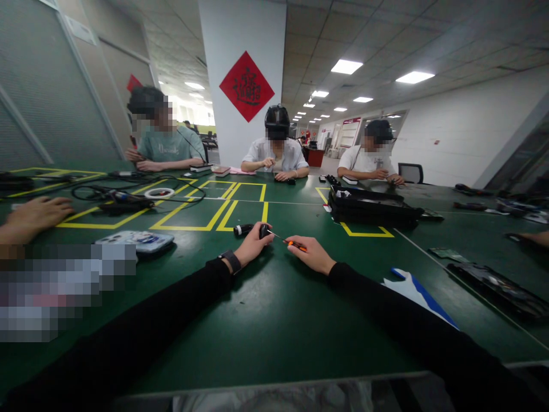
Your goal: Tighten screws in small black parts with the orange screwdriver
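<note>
My left hand (253, 245), with a dark band at the wrist, is closed around a small black object (264, 230). Closed round the orange and black handle of a screwdriver (297, 246) is my right hand (314, 253). The thin metal shaft points left, and its tip meets or nearly meets the black object; exact contact is too small to tell. Just left of my left hand, a black cylindrical item (243, 230) with a white band lies on the green table (274, 326).
A black open case (373, 207) stands beyond my right hand. A blue and white packet (418, 294) lies at right, near a long black part (500, 286). At left are a patterned case (139, 241), cables, a white ring (159, 193) and another person's hand (40, 214). Three people sit opposite.
</note>
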A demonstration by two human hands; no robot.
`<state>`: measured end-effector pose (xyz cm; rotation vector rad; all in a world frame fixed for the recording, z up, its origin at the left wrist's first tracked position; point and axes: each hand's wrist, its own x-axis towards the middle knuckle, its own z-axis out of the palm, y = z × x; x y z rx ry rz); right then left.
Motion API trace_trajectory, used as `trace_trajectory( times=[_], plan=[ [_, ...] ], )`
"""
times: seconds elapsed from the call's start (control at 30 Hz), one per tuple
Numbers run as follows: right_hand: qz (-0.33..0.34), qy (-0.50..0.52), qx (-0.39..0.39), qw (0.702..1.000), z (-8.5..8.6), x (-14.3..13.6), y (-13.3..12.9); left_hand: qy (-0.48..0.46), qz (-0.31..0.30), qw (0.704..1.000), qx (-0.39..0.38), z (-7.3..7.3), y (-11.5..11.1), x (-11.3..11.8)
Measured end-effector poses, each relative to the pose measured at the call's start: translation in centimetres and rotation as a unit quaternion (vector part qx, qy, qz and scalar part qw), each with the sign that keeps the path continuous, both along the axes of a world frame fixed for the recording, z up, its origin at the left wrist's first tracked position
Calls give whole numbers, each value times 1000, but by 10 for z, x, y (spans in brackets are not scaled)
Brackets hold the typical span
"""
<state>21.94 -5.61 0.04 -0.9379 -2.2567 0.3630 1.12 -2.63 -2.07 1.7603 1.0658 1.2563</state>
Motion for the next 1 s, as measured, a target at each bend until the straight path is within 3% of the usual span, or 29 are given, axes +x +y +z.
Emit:
trace_trajectory(
  times=[0.37, 0.63, 0.8, 1.0],
  plan=[
    [-58, -24, -7, 998, -1, 3, 0, 8, -2, 1000, 17, -2, 2, -1],
    [-73, 36, 20, 996, -7, 8, 5, 18, -14, 1000, 12, 3, -4, -3],
    [-69, 11, 11, 998, -8, 12, 5, 76, 24, 995, 54, 7, -8, -2],
    [-72, -25, 46, 996, -7, 10, 4, 46, -12, 997, 56, 4, -5, -6]
  ],
)
